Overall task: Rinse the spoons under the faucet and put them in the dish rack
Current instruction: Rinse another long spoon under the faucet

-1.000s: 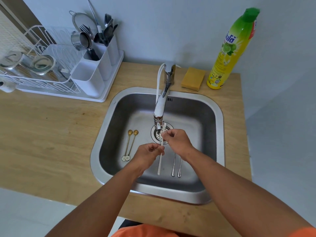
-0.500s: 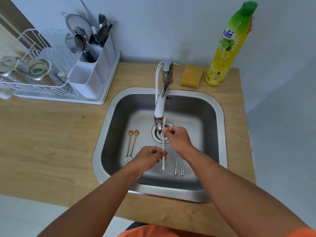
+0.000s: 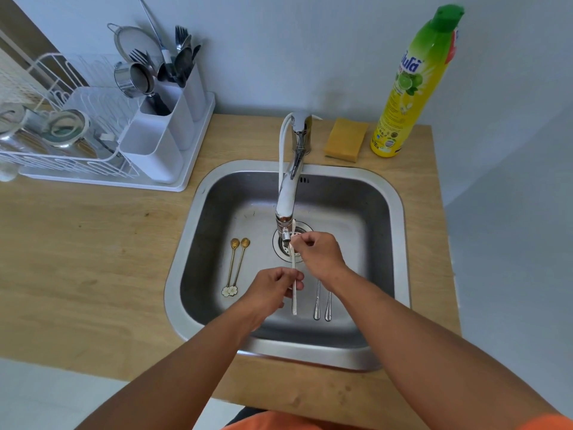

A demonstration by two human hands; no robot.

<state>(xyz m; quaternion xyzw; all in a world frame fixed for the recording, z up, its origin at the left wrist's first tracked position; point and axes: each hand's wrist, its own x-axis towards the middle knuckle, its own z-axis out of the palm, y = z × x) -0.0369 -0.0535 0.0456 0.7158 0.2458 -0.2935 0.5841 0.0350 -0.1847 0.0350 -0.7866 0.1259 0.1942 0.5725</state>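
I hold a white spoon (image 3: pixel 293 301) upright under the faucet (image 3: pixel 286 206) spout, over the drain. My left hand (image 3: pixel 273 288) grips its handle near the middle. My right hand (image 3: pixel 319 254) pinches its bowl end right at the spout. Two gold spoons (image 3: pixel 237 265) with flower ends lie side by side on the sink floor at the left. Two steel spoon handles (image 3: pixel 322 305) lie on the floor to the right, their bowls hidden under my right wrist. The white dish rack (image 3: pixel 102 150) stands at the back left on the counter.
The steel sink (image 3: pixel 400 243) is set in a wooden counter (image 3: pixel 77 259). The rack's white cutlery holders (image 3: pixel 167 128) hold forks, spoons and a strainer. A yellow sponge (image 3: pixel 345 139) and a tall yellow-green soap bottle (image 3: pixel 409 88) stand behind the sink at the right.
My right hand has moved up along the white spoon to the spout. My left hand stays on the handle. The spoons on the sink floor have not moved.
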